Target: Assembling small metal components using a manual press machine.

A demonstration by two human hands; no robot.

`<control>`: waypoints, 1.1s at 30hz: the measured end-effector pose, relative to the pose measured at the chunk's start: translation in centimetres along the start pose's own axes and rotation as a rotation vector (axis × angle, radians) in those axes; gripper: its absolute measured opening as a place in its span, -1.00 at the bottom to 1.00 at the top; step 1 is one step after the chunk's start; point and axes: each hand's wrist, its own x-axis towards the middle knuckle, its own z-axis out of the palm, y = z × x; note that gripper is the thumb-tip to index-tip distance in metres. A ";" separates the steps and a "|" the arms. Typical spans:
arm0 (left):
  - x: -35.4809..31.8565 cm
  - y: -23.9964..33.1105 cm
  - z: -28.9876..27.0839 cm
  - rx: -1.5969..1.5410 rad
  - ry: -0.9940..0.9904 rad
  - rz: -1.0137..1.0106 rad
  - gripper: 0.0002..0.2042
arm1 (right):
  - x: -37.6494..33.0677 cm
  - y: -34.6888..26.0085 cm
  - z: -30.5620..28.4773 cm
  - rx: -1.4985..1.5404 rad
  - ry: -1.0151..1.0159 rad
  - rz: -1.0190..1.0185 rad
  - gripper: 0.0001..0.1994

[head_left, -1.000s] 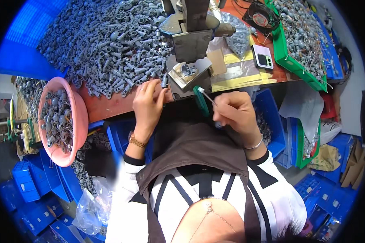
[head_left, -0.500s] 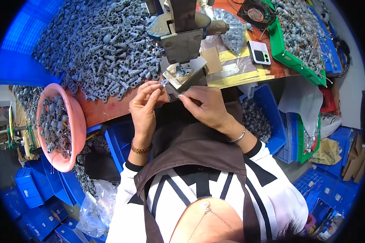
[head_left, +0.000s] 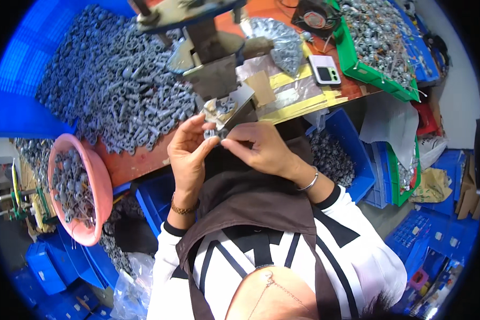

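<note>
My left hand [head_left: 188, 154] pinches a small grey plastic part [head_left: 212, 134] between thumb and fingers. The closed thumb and fingertips of my right hand [head_left: 264, 149] meet the same part from the other side, partly covering it. Just beyond my fingers, a pale holding block [head_left: 244, 97] on the bench carries another grey plastic piece [head_left: 227, 105]. Above that block hangs the metal head of a bench press [head_left: 213, 77].
A large heap of grey plastic parts [head_left: 117, 85] covers the bench's left side. A pink basin [head_left: 105, 186] of parts stands left. Right are a phone [head_left: 324, 70], a small fan [head_left: 316, 17], a green tray [head_left: 357, 66] and a blue bin [head_left: 360, 178] below.
My hands have come together, and my right fingertips now meet the grey part at my left hand. The whole view has shifted, with the press appearing further left.
</note>
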 end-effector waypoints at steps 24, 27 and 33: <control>-0.6 2.3 -1.1 0.600 0.490 0.459 -0.69 | 0.2 2.7 -1.7 0.645 0.042 0.524 -0.91; -1.3 3.4 1.6 1.537 0.255 0.770 -0.54 | 0.5 2.9 -0.8 0.186 -0.027 0.211 -0.89; -0.4 1.0 1.7 0.945 -0.005 0.317 -0.78 | 1.5 1.4 -0.8 0.583 -0.109 0.449 -0.81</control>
